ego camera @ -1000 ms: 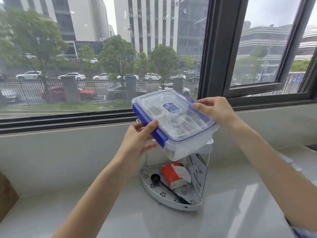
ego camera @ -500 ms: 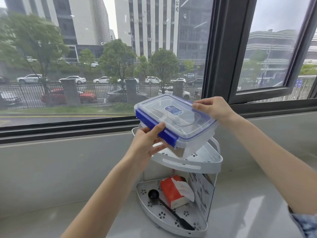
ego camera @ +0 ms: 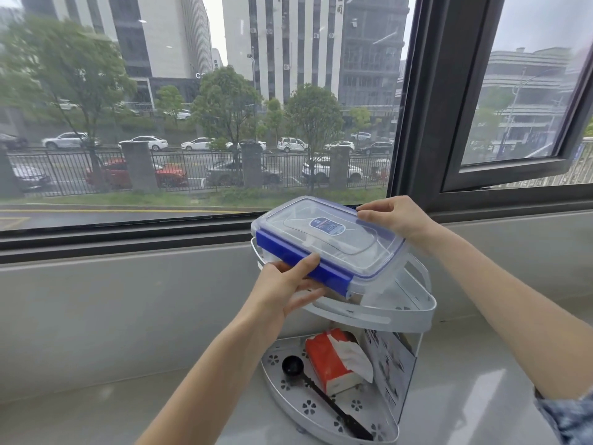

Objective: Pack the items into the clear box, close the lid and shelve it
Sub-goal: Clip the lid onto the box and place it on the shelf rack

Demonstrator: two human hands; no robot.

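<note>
The clear box (ego camera: 327,244) has its lid on and the blue latch on the near long side folded down. You hold it over the top tier of the white corner shelf (ego camera: 378,316); whether its base touches the tier is hidden. Its long axis runs from lower left to upper right across the view, the lid tipped slightly toward you, label facing up. Your left hand (ego camera: 284,289) grips the near long edge, thumb on the blue latch, fingers curled under. Your right hand (ego camera: 396,216) pinches the far right corner of the lid from above. On the shelf's bottom tier lie a red tissue pack (ego camera: 335,361) and just beside it a black scoop (ego camera: 321,396), handle pointing toward you. The shelf stands on the pale bench (ego camera: 112,412) under the window (ego camera: 199,123).
</note>
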